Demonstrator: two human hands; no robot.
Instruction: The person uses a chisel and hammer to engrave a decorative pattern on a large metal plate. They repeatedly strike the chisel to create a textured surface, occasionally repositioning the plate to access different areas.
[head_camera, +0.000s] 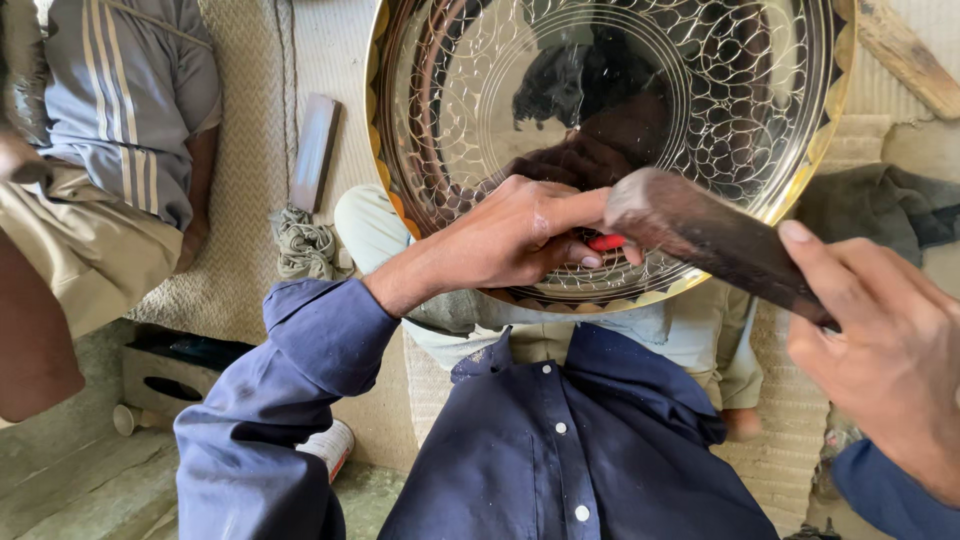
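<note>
One wooden block (315, 150) beside tray (840, 110)

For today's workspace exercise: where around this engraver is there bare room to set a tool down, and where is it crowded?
Free: the woven mat between the seated person and the flat bar, and the floor at lower left. Crowded: the lap, where left hand, right hand, wooden mallet and brass tray meet.

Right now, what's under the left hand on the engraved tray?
Under the left hand, a small red-handled tool shows against the brass tray. Its tip is hidden by the fingers and the wooden mallet.
</note>
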